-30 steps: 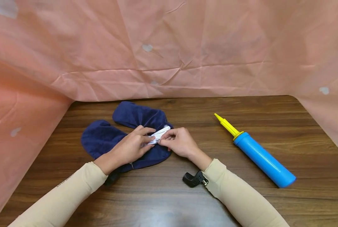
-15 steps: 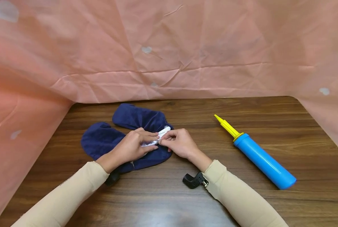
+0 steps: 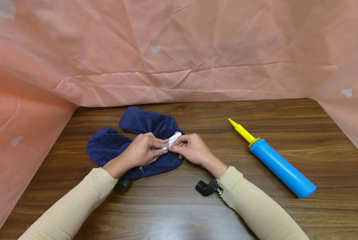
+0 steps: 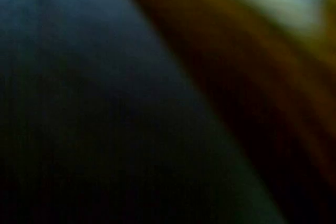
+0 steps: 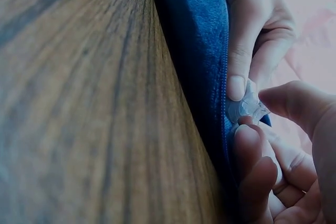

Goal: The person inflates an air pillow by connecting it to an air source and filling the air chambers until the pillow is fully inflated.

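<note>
Both hands meet mid-frame over the navy blue fleece cover (image 3: 130, 146) on the wooden table; left hand (image 3: 142, 151) and right hand (image 3: 191, 148) each pinch the clear plastic valve (image 3: 170, 142), fingers curled tight. Compared with a second ago, less white plastic shows; looks like they've closed in further on it.

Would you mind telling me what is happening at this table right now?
A person works with both hands on a deflated navy pillow lying on the wooden table. The left hand and right hand both pinch its clear plastic valve. A blue and yellow hand pump lies untouched to the right.
</note>
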